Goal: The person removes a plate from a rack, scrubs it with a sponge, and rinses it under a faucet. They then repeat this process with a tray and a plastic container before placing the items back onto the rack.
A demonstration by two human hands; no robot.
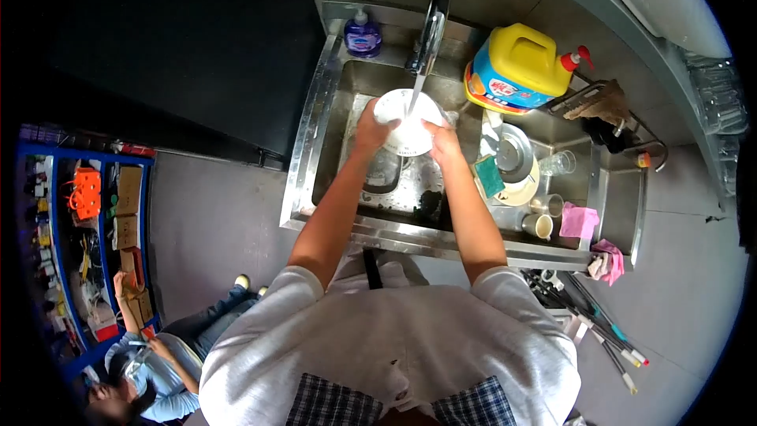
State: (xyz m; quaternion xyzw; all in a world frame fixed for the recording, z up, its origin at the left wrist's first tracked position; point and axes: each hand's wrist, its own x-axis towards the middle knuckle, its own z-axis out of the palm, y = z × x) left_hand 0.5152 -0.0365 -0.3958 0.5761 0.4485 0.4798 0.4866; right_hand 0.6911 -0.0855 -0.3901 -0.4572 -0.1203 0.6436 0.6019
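A white plate (402, 114) is held over the steel sink (331, 134) under running water from the black tap (432, 20). My left hand (371, 130) grips the plate's left edge. My right hand (443, 142) holds its right edge, fingers on the rim. The water stream lands near the plate's middle. A dark pan (384, 173) lies in the basin below the plate.
A purple soap bottle (363, 34) stands at the sink's back left, a yellow detergent jug (516, 67) at the back right. Plates, a green sponge (489, 176), a glass, cups and pink cloths (579, 221) fill the drainboard. Another person (150, 363) crouches by blue shelves (87, 221) at left.
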